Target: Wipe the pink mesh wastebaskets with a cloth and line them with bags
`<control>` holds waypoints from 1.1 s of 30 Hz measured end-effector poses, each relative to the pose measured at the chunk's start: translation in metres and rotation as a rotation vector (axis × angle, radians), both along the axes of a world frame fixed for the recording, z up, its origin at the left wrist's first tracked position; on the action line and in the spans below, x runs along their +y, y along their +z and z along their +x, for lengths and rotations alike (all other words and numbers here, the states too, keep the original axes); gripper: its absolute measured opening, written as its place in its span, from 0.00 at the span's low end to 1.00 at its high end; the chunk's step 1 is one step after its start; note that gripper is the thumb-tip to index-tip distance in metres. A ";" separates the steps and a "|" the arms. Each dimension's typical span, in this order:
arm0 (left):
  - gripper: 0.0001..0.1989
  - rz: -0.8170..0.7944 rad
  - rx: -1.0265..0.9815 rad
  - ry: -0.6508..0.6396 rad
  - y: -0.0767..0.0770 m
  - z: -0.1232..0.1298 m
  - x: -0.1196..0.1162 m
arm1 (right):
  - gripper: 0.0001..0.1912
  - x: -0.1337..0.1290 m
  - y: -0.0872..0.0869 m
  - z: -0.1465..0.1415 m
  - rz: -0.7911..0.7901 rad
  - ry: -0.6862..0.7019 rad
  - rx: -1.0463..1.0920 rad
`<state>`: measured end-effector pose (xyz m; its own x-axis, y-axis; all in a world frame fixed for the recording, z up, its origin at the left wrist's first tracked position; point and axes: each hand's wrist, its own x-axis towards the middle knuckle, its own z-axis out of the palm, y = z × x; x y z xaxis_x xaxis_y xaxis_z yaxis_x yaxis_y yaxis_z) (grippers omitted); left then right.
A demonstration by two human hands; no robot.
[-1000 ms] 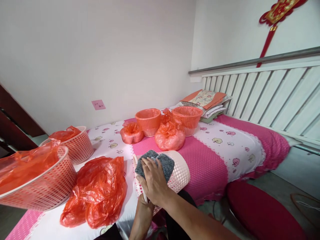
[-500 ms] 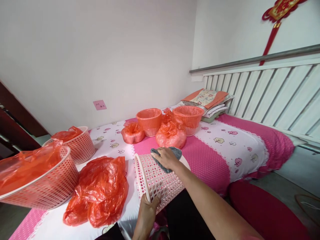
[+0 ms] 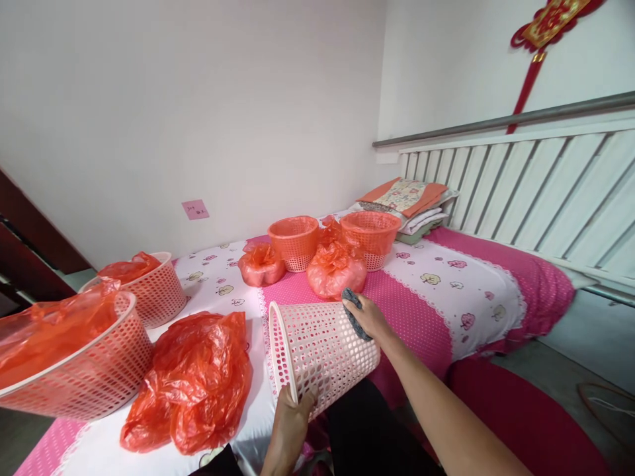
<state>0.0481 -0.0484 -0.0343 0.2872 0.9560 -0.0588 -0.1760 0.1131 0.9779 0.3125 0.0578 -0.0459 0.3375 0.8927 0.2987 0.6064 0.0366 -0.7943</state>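
Observation:
A pale pink perforated basket (image 3: 327,350) lies tilted on its side above my lap, its open rim facing left. My left hand (image 3: 292,420) grips the rim at its lower edge, thumb outside. My right hand (image 3: 367,316) is closed on a dark grey cloth (image 3: 354,317) and presses it to the basket's upper side near the base. Just left of the basket, a crumpled red plastic bag (image 3: 198,377) rests on the bed (image 3: 421,317). Behind the basket sits a tied red bag (image 3: 336,271) with something inside.
Two pink baskets with red bags stand at left, one nearer (image 3: 99,370), one farther (image 3: 159,291). Two red-lined baskets (image 3: 294,244) (image 3: 372,238) and a smaller tied bag (image 3: 261,264) stand near the wall. Folded bedding (image 3: 411,198) lies behind; a red round stool (image 3: 520,416) is at right.
My right hand has slid the grey cloth rightward along the basket, from its upper middle toward the base. My left hand keeps its grip on the rim.

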 end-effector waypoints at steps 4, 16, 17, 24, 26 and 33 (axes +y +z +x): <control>0.27 -0.003 0.033 0.016 0.001 -0.002 0.001 | 0.26 -0.019 -0.025 0.002 0.038 -0.141 0.125; 0.36 -0.059 -0.049 -0.100 0.023 -0.027 0.008 | 0.25 -0.056 -0.061 -0.003 0.140 -0.355 0.250; 0.36 -0.086 -0.082 -0.035 0.029 -0.029 0.010 | 0.25 -0.059 -0.062 -0.005 0.156 -0.338 0.256; 0.31 -0.177 -0.120 0.149 0.044 -0.017 0.016 | 0.26 -0.073 -0.070 -0.006 0.168 -0.259 0.258; 0.34 -0.126 -0.072 0.138 0.036 -0.013 0.013 | 0.28 -0.070 -0.061 0.002 0.149 -0.296 0.305; 0.36 0.036 0.081 -0.035 0.015 -0.016 0.008 | 0.33 -0.048 -0.014 0.005 0.308 0.026 0.321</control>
<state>0.0323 -0.0408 -0.0195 0.3167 0.9473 -0.0487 -0.0930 0.0821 0.9923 0.3172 0.0101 -0.0596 0.4356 0.7878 0.4355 0.3262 0.3127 -0.8921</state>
